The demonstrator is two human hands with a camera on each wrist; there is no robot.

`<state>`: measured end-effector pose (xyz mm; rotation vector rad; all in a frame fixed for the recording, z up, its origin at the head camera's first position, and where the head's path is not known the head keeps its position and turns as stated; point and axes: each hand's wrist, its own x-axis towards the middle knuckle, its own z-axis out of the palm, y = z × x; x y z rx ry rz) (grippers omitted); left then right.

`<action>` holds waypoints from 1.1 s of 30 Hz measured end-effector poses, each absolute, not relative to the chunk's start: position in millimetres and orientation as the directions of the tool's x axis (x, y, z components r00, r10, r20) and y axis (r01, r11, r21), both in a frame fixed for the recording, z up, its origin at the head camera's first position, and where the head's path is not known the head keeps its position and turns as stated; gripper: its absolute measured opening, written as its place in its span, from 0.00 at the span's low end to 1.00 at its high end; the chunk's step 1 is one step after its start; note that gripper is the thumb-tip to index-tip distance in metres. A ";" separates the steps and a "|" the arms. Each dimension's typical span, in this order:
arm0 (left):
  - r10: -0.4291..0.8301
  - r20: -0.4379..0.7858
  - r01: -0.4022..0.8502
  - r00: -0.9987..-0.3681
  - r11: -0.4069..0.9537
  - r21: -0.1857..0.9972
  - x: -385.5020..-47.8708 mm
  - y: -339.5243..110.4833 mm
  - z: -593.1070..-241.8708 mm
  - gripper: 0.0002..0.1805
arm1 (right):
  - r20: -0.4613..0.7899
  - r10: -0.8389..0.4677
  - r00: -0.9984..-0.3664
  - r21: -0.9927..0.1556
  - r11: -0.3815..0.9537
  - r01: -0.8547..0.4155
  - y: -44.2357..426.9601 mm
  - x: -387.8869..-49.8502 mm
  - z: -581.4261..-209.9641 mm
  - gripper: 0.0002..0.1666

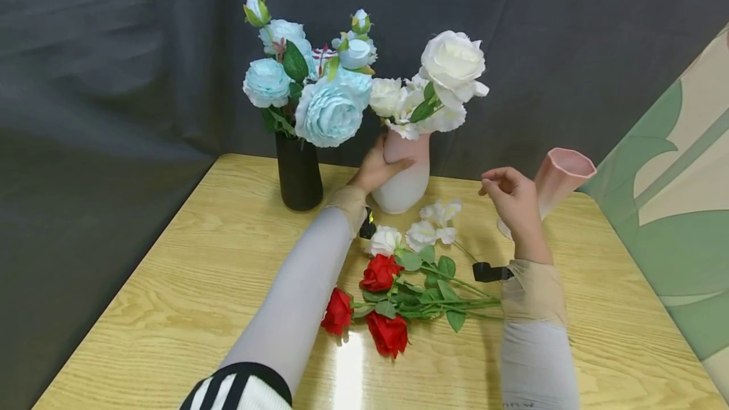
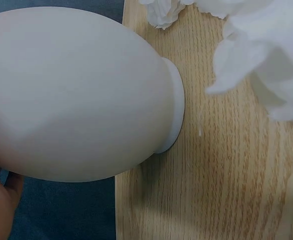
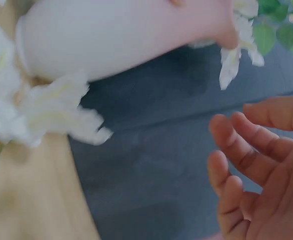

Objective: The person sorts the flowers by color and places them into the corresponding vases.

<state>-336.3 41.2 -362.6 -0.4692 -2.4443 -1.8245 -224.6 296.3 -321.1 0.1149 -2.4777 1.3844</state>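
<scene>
My left hand (image 1: 378,167) grips the upper part of a pink and white vase (image 1: 405,176), which stands upright near the table's back edge. White flowers (image 1: 438,90) fill its mouth. The left wrist view shows the pale belly of the vase (image 2: 81,95) close up, with a few fingers at its side. My right hand (image 1: 512,201) hangs in the air to the right of that vase, fingers loosely bent and holding nothing. Loose white flowers (image 1: 433,225) lie on the table between the hands, with red roses (image 1: 380,272) and their green stems nearer me.
To the left stands a black vase (image 1: 300,176) with light blue flowers (image 1: 330,112). A pink fluted vase (image 1: 560,176) is partly hidden behind my right hand. Dark cloth (image 1: 541,49) hangs behind the wooden table (image 1: 171,283); a green and beige patterned surface (image 1: 678,207) borders the right side.
</scene>
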 end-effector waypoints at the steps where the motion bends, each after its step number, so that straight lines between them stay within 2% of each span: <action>1: 0.208 0.223 0.272 -0.952 0.253 0.928 -336.3 41.2 -362.7 0.49 | 0.287 0.064 -0.956 -0.819 0.534 -0.210 299.5 -222.4 -324.7 0.09; 11: 0.209 0.228 0.276 -0.951 0.244 0.930 -336.9 42.3 -363.8 0.50 | 0.126 0.041 -0.991 -0.826 0.559 -0.081 320.3 -207.8 -362.8 0.18; 16: 0.207 0.240 0.287 -0.948 0.235 0.929 -336.6 41.9 -363.4 0.50 | -0.007 0.042 -0.999 -0.787 0.617 0.032 322.4 -204.8 -377.1 0.23; 20: 0.210 0.242 0.287 -0.947 0.227 0.930 -337.2 42.1 -362.6 0.49 | -0.135 -0.023 -0.991 -0.758 0.646 0.088 321.7 -202.1 -385.2 0.26; 27: 0.198 0.237 0.277 -0.951 0.211 0.937 -336.7 41.6 -362.0 0.47 | -0.225 -0.167 -0.960 -0.726 0.686 0.050 313.9 -201.1 -390.8 0.26; 33: 0.201 0.241 0.283 -0.950 0.219 0.934 -336.8 42.0 -363.6 0.47 | -0.243 -0.179 -0.953 -0.720 0.692 0.054 306.6 -201.2 -395.6 0.24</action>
